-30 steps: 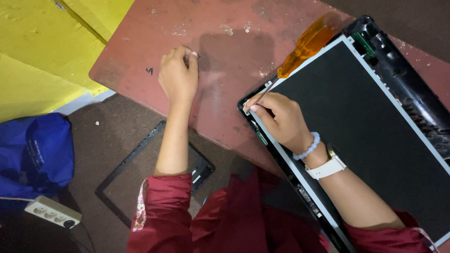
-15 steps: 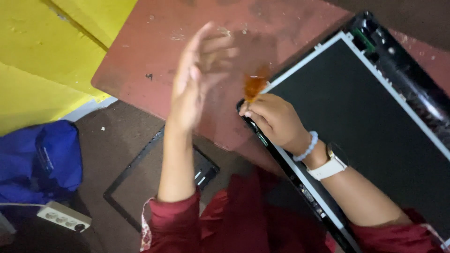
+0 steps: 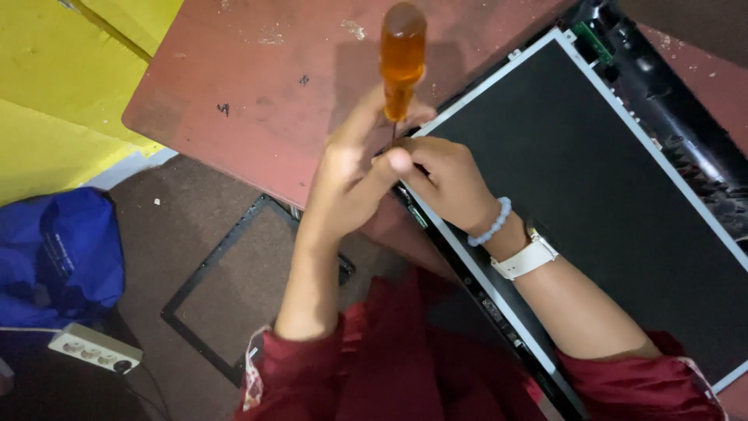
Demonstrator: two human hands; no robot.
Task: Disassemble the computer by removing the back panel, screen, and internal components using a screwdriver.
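A screwdriver with an orange see-through handle (image 3: 403, 54) stands almost upright, its tip at the near left corner of a dark flat display panel (image 3: 592, 203). My right hand (image 3: 444, 175), with a white watch and a bead bracelet on its wrist, is curled around the lower shaft. My left hand (image 3: 351, 175) presses against it from the left, with its fingers reaching up to the base of the handle. The panel lies tilted on a reddish-brown table (image 3: 257, 86), inside a black casing (image 3: 678, 117) with a silver edge.
A black rectangular bezel frame (image 3: 204, 273) lies on the brown floor below the table's edge. A blue bag (image 3: 54, 257) and a white power strip (image 3: 93, 348) sit at the lower left. Yellow boards (image 3: 54, 101) fill the upper left. My red sleeves show at the bottom.
My left hand left the table top, swung across and joined the right hand at the screwdriver. The screwdriver went from lying slanted on the panel to standing upright.
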